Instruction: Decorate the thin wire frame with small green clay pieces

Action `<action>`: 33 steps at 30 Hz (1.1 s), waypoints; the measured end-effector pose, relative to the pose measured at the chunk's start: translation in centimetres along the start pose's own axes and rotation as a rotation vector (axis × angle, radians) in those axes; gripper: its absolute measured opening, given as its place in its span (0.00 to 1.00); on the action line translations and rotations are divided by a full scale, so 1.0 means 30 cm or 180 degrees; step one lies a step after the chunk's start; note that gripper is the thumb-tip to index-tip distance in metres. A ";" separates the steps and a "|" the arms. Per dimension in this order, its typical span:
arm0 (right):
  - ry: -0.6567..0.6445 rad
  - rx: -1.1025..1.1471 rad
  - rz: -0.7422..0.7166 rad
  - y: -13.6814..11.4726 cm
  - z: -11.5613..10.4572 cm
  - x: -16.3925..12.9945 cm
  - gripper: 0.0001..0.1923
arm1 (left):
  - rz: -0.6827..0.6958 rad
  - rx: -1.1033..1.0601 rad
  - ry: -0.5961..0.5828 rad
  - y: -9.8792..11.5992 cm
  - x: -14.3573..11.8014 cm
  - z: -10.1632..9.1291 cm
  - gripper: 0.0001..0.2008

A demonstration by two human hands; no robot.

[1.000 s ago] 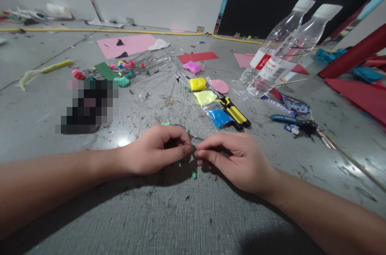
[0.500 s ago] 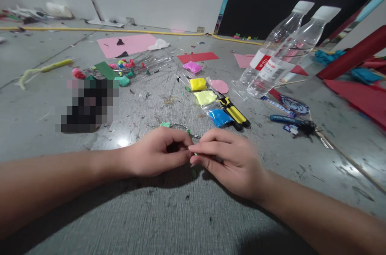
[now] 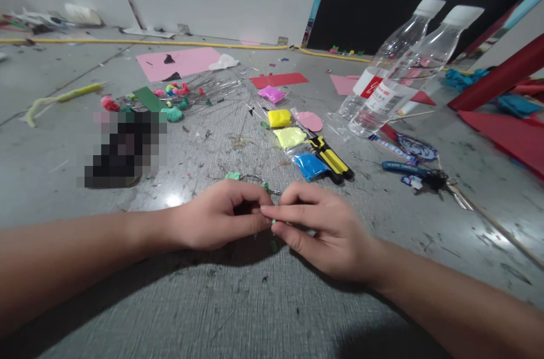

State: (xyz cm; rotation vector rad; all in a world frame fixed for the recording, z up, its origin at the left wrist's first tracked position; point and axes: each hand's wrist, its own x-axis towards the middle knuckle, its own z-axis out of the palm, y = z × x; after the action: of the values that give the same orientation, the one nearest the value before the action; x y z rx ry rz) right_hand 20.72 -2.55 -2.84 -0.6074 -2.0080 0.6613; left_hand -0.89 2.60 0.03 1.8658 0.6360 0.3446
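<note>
Holds left hand (image 3: 225,216) nearer than the blue packet (image 3: 311,166) and left of it, in almost the same curled pose as a second ago, with thumb and forefinger brought toward each other; cannot tell whether closed on anything, because of the other hand's fingertips in front. Leaves pale green scrap (image 3: 233,176) lying beyond that hand, left of the packet. Now has green bit (image 3: 274,222) in sight, near and to the left of the packet, at the meeting place of both sets of fingertips, in place of the slight gap of a second ago; seems to mean fine two-handed work on one small spot. Looks tiny, bright and mostly covered, too hidden for any judgement of shape. Shows silvery wire (image 3: 275,193) between this bit and the packet, partly behind the fingers, perhaps held, perhaps lying loose. Has right hand (image 3: 325,229) just nearer than the packet, with thumb and forefinger pinched on the green bit and forefinger tip reaching across to the left fingertips.
</note>
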 end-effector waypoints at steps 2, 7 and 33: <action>-0.0044 0.0026 0.0007 -0.001 0.000 0.000 0.14 | 0.0009 -0.0018 -0.0013 0.000 0.000 0.000 0.12; 0.0097 -0.0149 0.0048 -0.005 -0.004 0.004 0.09 | -0.0003 -0.0028 0.0015 -0.003 -0.003 -0.002 0.10; 0.0218 -0.0647 -0.0067 -0.017 -0.013 0.012 0.05 | -0.0253 -0.0374 0.0112 -0.006 0.004 -0.007 0.08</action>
State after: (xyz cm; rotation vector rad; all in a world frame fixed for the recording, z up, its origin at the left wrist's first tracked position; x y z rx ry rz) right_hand 20.82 -2.62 -2.11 -0.7182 -2.0287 0.4205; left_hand -0.96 2.88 -0.06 1.7209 0.6972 0.3559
